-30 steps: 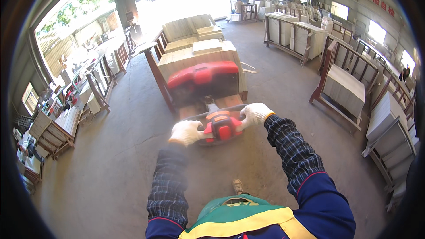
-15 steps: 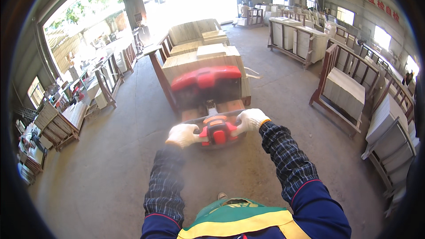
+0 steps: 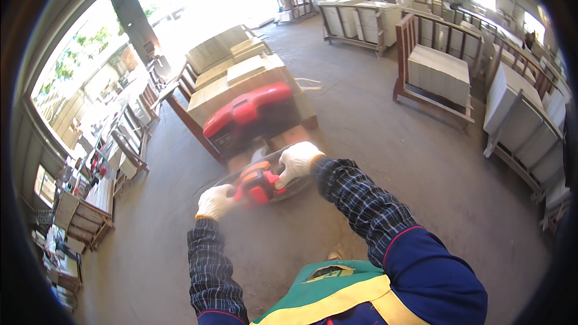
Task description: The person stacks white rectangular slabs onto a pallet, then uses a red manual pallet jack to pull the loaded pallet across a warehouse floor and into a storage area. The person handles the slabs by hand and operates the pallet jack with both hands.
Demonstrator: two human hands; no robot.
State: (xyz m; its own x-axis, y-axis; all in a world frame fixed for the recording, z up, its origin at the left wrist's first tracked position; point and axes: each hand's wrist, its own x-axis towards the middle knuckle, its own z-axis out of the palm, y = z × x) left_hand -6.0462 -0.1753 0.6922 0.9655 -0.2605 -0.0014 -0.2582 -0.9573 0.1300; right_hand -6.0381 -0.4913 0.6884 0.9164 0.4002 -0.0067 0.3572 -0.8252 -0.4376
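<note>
Both my hands wear white knitted gloves and hold the control handle (image 3: 257, 184) of a red electric pallet truck (image 3: 248, 110). My left hand (image 3: 215, 201) is closed round the handle's left grip. On the right grip my right hand (image 3: 298, 161) is wrapped, its thumb beside the red buttons. Ahead of the truck's red body stands a wooden rack (image 3: 191, 121) loaded with pale slabs (image 3: 241, 87); a few smaller slabs lie on top. The forks are mostly hidden beneath the load.
Wooden racks of stone slabs (image 3: 438, 72) line the right side, with more pale slabs (image 3: 522, 105) nearer. Along the left wall stand a wooden crate (image 3: 84, 216) and cluttered racks. A bright doorway (image 3: 205, 0) opens ahead. A loose strap (image 3: 310, 84) sticks out beside the load.
The pallet truck, its load and both my hands have shifted left in view, and the handle now tilts up to the right. The surroundings have also turned. Both hands keep their hold.
</note>
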